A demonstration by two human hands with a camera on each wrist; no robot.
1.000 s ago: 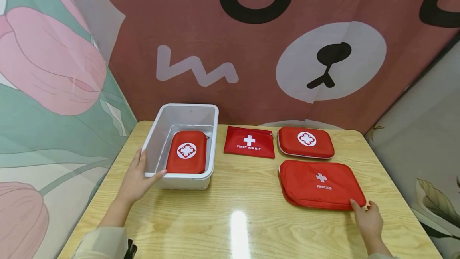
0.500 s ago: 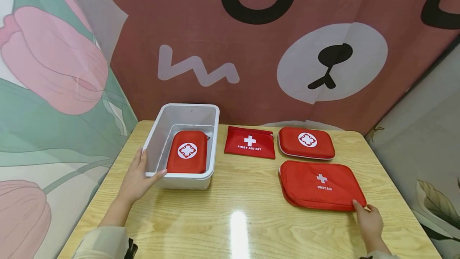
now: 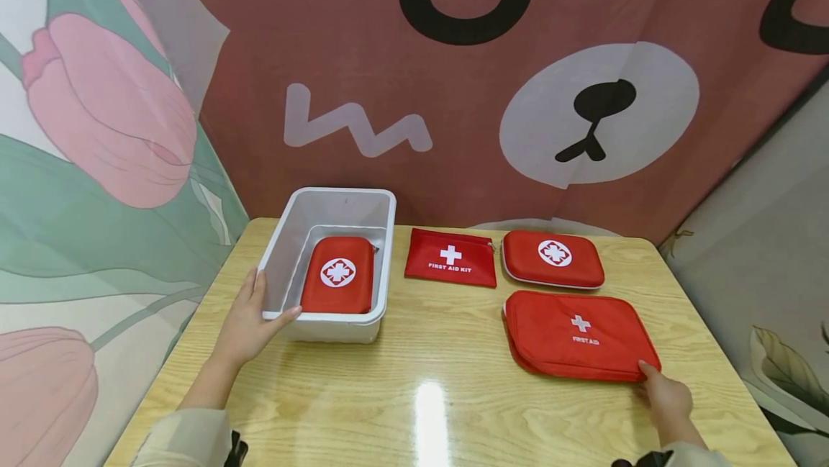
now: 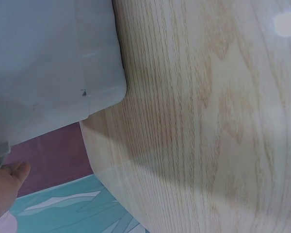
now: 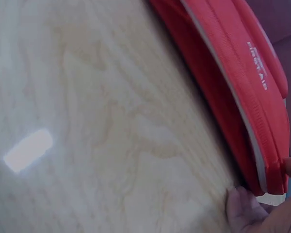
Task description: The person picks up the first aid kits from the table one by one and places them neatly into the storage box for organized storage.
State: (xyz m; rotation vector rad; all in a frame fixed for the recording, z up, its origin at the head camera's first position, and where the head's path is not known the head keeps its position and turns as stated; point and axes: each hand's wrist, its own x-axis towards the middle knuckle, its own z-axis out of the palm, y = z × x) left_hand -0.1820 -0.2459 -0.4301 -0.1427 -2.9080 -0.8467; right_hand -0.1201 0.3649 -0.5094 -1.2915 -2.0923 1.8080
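Note:
My left hand (image 3: 249, 323) grips the near left corner of a white plastic bin (image 3: 382, 265), thumb over the front rim and fingers along the outer left side. In the left wrist view, the bin's wall (image 4: 48, 58) fills the upper left, beside part of the hand (image 4: 5, 187). Inside the bin lies a red hard first aid case (image 3: 338, 294) with a white round emblem. At the right, my right hand (image 3: 667, 391) pinches the near right corner of a flat red first aid bag (image 3: 583, 352). The right wrist view shows thumb above and fingers below the bag's edge (image 5: 252, 111).
Behind the bag is a second red hard case (image 3: 576, 258). A thin red zip pouch (image 3: 447, 273) marked "FIRST AID KIT" lies between it and the bin. All stand on a wooden table (image 3: 363, 402), with a printed cloth (image 3: 453, 129) hanging behind.
The right hand's fingers, which showed beside the bag's corner, have slipped under it, with the thumb on top. The bag and the bin stay in place, and the left hand holds still.

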